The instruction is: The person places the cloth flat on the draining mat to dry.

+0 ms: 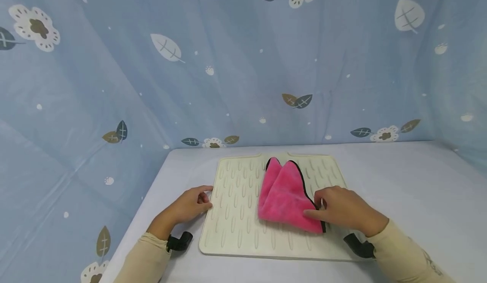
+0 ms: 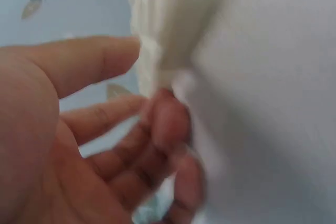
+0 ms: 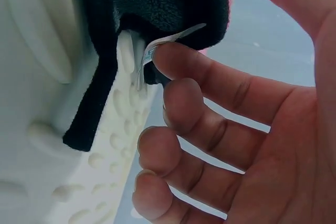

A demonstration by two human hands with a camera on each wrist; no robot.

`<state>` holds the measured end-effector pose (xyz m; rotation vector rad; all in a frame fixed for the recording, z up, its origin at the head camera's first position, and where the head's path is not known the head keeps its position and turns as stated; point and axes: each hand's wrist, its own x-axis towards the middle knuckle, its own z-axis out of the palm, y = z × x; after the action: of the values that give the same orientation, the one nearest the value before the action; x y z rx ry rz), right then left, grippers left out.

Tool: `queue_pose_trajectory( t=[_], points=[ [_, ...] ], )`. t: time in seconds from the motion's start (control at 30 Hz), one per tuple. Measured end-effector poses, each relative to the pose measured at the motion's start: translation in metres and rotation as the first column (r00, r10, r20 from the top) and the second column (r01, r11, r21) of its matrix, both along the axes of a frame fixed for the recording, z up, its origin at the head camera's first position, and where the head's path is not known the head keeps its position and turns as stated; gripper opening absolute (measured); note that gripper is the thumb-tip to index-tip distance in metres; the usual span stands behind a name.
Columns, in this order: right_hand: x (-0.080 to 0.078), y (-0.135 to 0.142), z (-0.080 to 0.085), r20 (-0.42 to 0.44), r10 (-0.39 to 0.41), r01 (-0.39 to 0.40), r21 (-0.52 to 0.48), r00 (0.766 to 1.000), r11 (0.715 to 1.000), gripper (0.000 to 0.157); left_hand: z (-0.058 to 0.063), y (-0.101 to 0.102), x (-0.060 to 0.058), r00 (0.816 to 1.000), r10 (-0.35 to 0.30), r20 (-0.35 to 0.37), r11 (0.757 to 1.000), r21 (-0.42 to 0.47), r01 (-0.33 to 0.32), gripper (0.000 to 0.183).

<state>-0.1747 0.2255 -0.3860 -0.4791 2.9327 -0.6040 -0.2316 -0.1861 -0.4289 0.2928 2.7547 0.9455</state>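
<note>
A bright pink plush cloth (image 1: 283, 200) with black edging lies folded and bunched on a cream ridged mat (image 1: 228, 243). My right hand (image 1: 340, 207) pinches the cloth's right edge, thumb over the pink side. In the right wrist view, the index fingertip (image 3: 170, 61) touches a small white label (image 3: 149, 53) by the dark underside, and the other fingers are loosely bent. At the mat's left edge rests my left hand (image 1: 190, 204). Its thumb (image 2: 105, 59) and index finger touch that edge at spaced points, the other fingers bent beside it; this view is blurred.
The mat lies on a white-covered table (image 1: 411, 198). Behind and to the left hangs a blue curtain (image 1: 243, 71) printed with leaves and flowers. Black wrist cameras (image 1: 180, 241) sit at both cuffs, close to the mat's sides.
</note>
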Motion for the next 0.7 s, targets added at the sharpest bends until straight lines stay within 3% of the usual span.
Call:
queue_pose_trajectory(
  t=[0.1,0.2,0.33,0.47,0.7],
  points=[
    [-0.002,0.001,-0.002,0.006,0.006,-0.006,0.006,1.000,1.000,0.037,0.007,0.010,0.005,0.999,-0.002,-0.042,0.999,-0.040,0.000,0.051],
    [-0.003,0.003,-0.004,-0.011,0.029,-0.029,-0.007,1.000,1.000,0.036,0.023,0.030,0.018,0.986,-0.038,-0.161,0.997,-0.071,0.027,0.048],
    [-0.005,0.004,-0.008,-0.029,0.086,-0.087,-0.054,0.996,0.995,0.035,0.040,0.064,0.037,0.934,-0.148,-0.327,0.987,-0.109,0.118,0.042],
    [-0.007,0.004,-0.011,-0.043,0.106,-0.109,-0.087,0.993,0.990,0.032,0.042,0.091,0.043,0.884,-0.260,-0.389,0.965,-0.148,0.219,0.036],
    [-0.010,0.000,-0.009,-0.138,0.138,-0.152,-0.095,0.981,0.984,0.028,0.037,0.111,0.047,0.832,-0.341,-0.438,0.936,-0.243,0.256,0.036]
  ],
)
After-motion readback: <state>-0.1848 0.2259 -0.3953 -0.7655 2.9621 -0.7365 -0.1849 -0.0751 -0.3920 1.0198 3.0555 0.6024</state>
